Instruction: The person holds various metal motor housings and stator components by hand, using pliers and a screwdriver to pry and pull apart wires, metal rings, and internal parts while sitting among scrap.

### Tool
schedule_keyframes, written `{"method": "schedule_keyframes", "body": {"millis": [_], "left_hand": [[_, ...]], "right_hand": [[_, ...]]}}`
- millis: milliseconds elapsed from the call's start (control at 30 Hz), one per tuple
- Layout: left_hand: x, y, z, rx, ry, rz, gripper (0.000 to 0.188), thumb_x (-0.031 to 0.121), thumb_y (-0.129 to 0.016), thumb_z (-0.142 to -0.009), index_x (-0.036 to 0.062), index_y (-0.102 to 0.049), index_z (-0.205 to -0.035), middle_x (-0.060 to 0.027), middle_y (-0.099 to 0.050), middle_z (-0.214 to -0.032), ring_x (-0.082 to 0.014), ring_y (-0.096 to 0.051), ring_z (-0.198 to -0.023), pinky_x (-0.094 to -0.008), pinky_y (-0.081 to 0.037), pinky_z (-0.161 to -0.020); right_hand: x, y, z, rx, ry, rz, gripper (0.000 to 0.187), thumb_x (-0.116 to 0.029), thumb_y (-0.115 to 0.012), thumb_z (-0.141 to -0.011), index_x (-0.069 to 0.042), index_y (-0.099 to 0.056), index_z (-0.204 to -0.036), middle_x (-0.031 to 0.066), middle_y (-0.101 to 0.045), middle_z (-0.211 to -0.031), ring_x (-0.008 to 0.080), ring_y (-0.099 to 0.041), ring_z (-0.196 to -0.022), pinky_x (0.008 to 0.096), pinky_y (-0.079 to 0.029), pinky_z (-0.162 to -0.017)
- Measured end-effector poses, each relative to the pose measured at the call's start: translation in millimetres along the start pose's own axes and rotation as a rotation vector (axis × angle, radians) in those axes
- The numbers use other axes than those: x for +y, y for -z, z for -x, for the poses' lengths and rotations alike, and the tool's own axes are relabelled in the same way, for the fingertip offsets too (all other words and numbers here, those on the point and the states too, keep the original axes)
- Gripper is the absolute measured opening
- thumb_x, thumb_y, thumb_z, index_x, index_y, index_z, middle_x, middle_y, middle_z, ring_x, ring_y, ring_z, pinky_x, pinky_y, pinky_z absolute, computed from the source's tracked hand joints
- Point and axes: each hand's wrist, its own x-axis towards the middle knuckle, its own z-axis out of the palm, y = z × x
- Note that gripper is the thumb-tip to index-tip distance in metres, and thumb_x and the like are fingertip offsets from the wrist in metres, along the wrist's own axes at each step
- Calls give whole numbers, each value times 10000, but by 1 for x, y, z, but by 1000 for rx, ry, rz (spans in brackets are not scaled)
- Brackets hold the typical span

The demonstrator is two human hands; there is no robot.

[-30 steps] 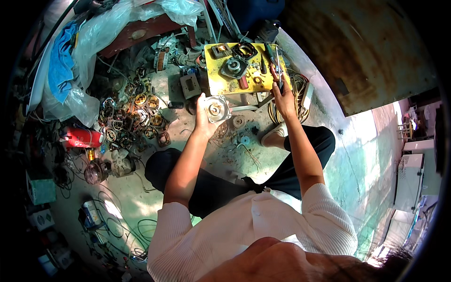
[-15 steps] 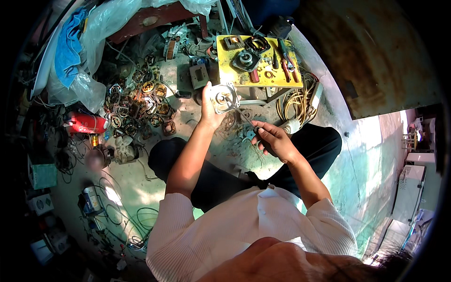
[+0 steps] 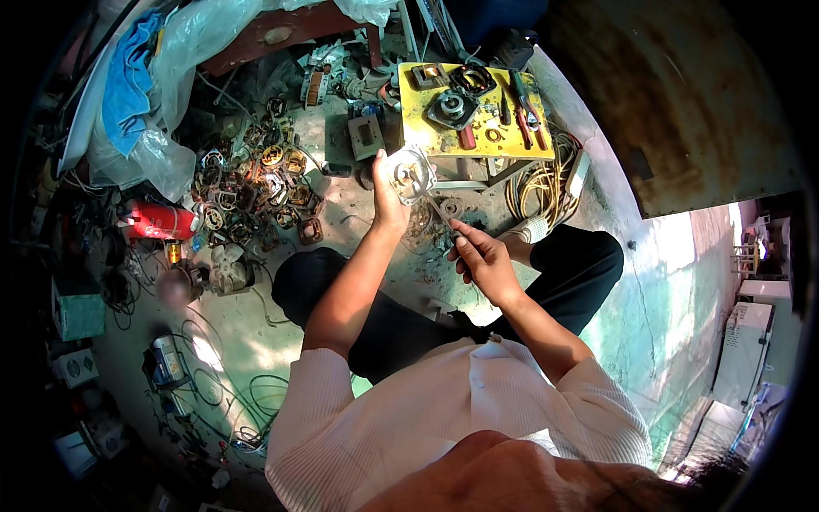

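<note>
A silvery metal motor end cover (image 3: 413, 175) with a round recess is held up in front of me. My left hand (image 3: 389, 203) is closed on its left edge, thumb up along the side. Closed around a slim screwdriver (image 3: 438, 210), my right hand (image 3: 485, 263) hides most of the handle. The shaft slants up and left to the cover; whether its tip touches the metal I cannot tell. Just beyond stands a low yellow-topped table (image 3: 418, 136) bearing a motor part with a shaft (image 3: 452, 106), a copper-wound stator (image 3: 472, 78) and pliers (image 3: 520, 96).
Many old stators and copper windings (image 3: 271, 183) lie heaped on the floor to the left. A red cylinder (image 3: 159, 220) lies farther left. Coiled cable (image 3: 542, 192) rests beside the table's right side. A rusty metal panel (image 3: 674, 102) stands at the upper right.
My right hand has shifted a little left and down with the screwdriver, whose shaft no longer reaches across the cover's middle. The cover has tilted slightly in my left hand.
</note>
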Motion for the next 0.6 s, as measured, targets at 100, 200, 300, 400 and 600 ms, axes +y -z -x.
{"method": "schedule_keyframes", "body": {"millis": [100,200,300,400,600], "left_hand": [[6,-6,4,-14,84,119,706,604,-319,-963,-9,-601,-1169,-138,-691,-1041,-300,-681,-963,-414,-536,-893],[7,0,2,-48,101,25,716,616,-328,-953,-10,-601,-1171,-146,-691,-1043,-311,-681,-952,-429,-534,-905],[10,0,2,-56,185,90,713,607,-326,-955,-14,-601,-1172,-172,-687,-1049,-326,-680,-943,-453,-533,-912],[13,3,1,-99,248,122,716,608,-343,-948,-21,-598,-1176,-192,-682,-1058,-334,-674,-950,-465,-531,-913],[15,0,-1,-89,334,195,736,622,-362,-936,-28,-598,-1187,-198,-683,-1064,-353,-678,-930,-463,-535,-896]], "right_hand": [[-3,-4,0,53,69,166,390,-195,-538,-1009,-76,-536,-1380,46,-659,-849,84,-566,-649,251,-496,-604],[0,-3,-4,100,189,313,371,-178,-562,-986,-95,-569,-1348,93,-679,-877,155,-624,-671,307,-522,-647],[-2,6,-7,172,445,629,366,-145,-586,-955,-138,-598,-1320,135,-682,-902,260,-658,-716,356,-534,-688],[-18,14,-3,190,473,874,404,-112,-623,-900,-209,-627,-1292,116,-648,-846,325,-640,-730,390,-527,-660],[-28,33,-3,153,553,1122,424,-115,-657,-862,-256,-647,-1263,67,-603,-787,296,-630,-673,404,-511,-582]]}}
